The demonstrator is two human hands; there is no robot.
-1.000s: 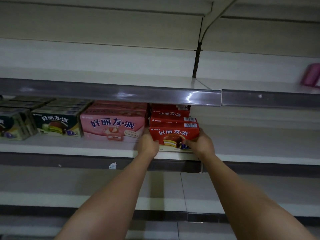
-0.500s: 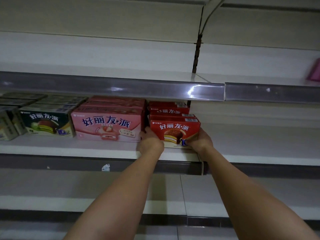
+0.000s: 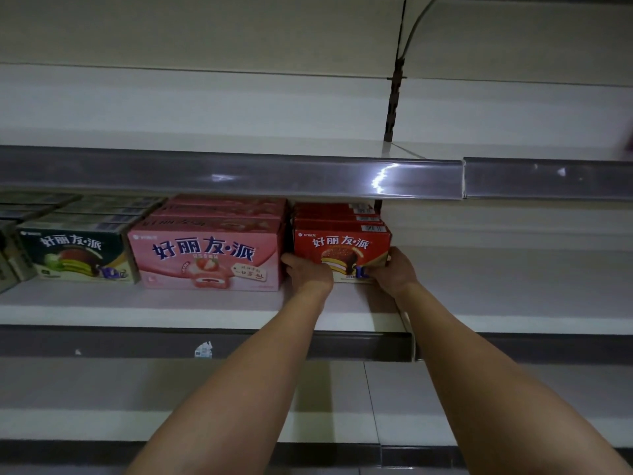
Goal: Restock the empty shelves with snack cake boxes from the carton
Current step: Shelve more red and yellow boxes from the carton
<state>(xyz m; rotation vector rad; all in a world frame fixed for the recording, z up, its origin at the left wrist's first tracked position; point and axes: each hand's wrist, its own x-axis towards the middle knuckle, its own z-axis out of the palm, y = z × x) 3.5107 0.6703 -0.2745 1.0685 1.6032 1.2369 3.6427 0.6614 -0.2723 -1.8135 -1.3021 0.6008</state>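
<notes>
Both hands grasp red box: left hand point(image 3: 306, 271) on its lower left corner, right hand point(image 3: 394, 273) on its lower right | shelf point(image 3: 171, 308) bears red box point(image 3: 342, 248) fronting a red row | pink box point(image 3: 209, 255) touching its left | green box point(image 3: 77, 253) beyond pink box

Large white characters reading 好丽友·派 run across the front of the red box point(image 3: 342, 248), with a small 好丽友 logo in its upper left corner. The same 好丽友·派 appears in dark blue on the pink box point(image 3: 209, 257) and in white on the dark green box point(image 3: 73, 253). Barcodes on the red boxes' tops and the pink box's small tag are too small to read.
</notes>
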